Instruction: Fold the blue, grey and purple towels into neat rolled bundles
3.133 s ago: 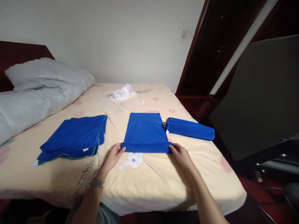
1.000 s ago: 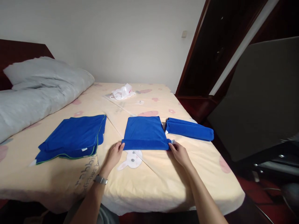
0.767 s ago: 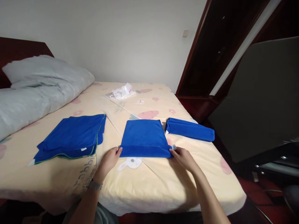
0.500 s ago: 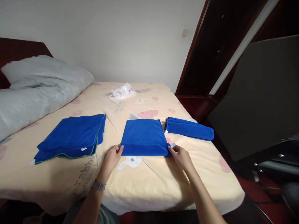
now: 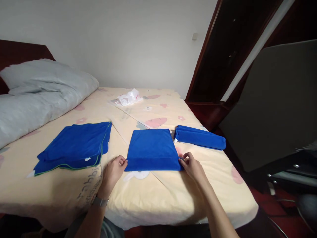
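A blue cloth (image 5: 152,145) lies in front of me on the bed, its near edge turned over into a flat band. My left hand (image 5: 115,170) pinches the left end of that band, thumb and forefinger together. At the right end, my right hand (image 5: 192,167) grips the cloth's corner the same way. Left of it lies a loose stack of blue cloths (image 5: 74,143) with green stitched edging and a small white tag. To the right rests another blue cloth folded into a narrow strip (image 5: 200,137).
A patterned cream bedsheet (image 5: 158,205) covers the bed. Near the wall sits a crumpled white plastic bag (image 5: 129,98). A grey quilt (image 5: 44,91) is heaped at the left. Beyond the bed's right edge stand a dark door (image 5: 223,49) and a grey panel (image 5: 277,99).
The cloth between my hands has shifted slightly toward me, and its folded band lies flatter. The small tag by my right hand no longer shows. Both hands keep their pinch.
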Tool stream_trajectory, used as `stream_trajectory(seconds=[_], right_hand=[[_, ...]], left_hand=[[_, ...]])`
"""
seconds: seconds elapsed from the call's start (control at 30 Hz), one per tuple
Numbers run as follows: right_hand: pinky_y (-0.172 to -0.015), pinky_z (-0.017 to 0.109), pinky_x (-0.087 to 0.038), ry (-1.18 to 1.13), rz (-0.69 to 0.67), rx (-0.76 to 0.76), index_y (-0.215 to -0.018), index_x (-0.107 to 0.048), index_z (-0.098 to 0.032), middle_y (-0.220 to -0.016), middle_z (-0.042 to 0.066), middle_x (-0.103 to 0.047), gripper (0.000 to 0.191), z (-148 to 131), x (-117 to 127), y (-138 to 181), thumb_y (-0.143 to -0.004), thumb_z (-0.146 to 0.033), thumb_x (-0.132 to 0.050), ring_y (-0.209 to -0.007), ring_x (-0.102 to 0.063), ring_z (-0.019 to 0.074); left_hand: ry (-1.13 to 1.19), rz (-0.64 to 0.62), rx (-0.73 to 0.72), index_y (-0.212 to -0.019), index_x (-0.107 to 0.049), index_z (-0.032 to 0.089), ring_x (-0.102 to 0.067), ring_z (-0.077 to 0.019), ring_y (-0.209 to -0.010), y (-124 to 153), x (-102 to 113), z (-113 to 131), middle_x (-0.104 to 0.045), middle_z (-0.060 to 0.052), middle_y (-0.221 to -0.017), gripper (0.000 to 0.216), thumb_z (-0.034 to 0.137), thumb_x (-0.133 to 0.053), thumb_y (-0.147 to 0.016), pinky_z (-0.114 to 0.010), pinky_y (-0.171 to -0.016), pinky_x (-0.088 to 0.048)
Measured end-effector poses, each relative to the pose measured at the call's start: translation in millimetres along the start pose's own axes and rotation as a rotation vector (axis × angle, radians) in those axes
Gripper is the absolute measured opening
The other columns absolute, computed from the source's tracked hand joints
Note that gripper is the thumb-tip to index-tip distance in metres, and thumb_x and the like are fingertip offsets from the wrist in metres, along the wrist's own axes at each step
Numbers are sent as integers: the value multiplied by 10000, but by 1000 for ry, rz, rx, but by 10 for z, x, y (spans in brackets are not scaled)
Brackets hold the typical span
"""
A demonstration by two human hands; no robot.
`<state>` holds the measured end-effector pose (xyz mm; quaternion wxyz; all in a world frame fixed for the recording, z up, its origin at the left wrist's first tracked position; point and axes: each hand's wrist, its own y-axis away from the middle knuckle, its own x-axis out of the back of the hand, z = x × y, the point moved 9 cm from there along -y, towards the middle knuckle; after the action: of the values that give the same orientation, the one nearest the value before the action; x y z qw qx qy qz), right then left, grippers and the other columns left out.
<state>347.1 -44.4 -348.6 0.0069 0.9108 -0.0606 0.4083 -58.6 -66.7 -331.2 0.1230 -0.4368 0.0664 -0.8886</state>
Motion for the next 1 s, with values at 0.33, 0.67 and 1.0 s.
stream_trajectory(seconds=[0.33,0.67,1.0], right_hand=[[-957,375,-453,-30,-244,425,-1199,-609,-255,-1236,78,-560,458,-356,-61,225,-744,-211,-636,-1128,-536,260],[-802,327,-490,-347,-113,140,-1035,-659,-174,-985,86,-729,374,-122,-206,-191,-927,-496,-504,-919,-676,260],[-778,321,-466,-205,-213,96,-913,-723,-198,-944,76,-753,429,-113,-142,-141,-913,-556,-487,-915,-683,293]], left_hand=[[90,-327,-399,-1199,-628,263,-520,-228,-1265,102,-148,199,-568,-64,-1339,530,92,-555,-703,-373,-1105,-398],[313,-234,-57,-1014,-610,203,-643,-185,-777,-187,-274,-20,-682,-28,-858,318,479,-504,-897,-273,-702,-496],[201,-127,54,-733,-546,203,-563,-170,-632,-185,-268,-129,-606,-2,-678,377,545,-496,-884,-249,-587,-364]])
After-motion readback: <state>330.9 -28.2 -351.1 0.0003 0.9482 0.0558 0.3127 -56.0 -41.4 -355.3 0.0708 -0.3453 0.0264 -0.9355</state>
